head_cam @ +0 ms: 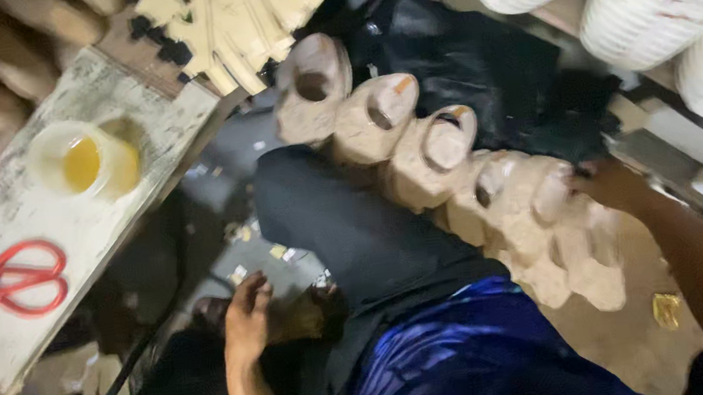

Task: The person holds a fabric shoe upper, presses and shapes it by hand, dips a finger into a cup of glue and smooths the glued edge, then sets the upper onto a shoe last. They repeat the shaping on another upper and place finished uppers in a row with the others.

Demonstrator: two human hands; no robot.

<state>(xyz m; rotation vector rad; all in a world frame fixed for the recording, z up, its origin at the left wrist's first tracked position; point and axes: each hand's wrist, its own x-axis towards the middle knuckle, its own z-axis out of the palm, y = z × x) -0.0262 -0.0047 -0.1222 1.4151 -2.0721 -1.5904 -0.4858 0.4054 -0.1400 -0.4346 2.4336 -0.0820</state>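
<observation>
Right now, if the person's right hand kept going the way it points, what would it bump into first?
The right hand points left, toward the row of pale beige shoe forms. Its fingertips look right at, perhaps already touching, the nearest form, so that comes first, though blur leaves contact unclear.

— How much room do I have on the right?

— Little; my right hand point(607, 184) sits at the far end of a row of beige shoe lasts point(444, 170) that runs diagonally across my dark trouser leg point(354, 223); white ribbed buckets point(653, 0) crowd the upper right, and a black bag point(458, 55) fills the gap behind the row.

— And the left?

— My left hand point(247, 317) hangs low beside the leg, over a dim, littered floor; the white workboard point(30, 205) blocks the left, carrying red-handled scissors point(16, 278) and a cup of yellow liquid point(82, 160); between board edge and leg lies a narrow open channel.
</observation>
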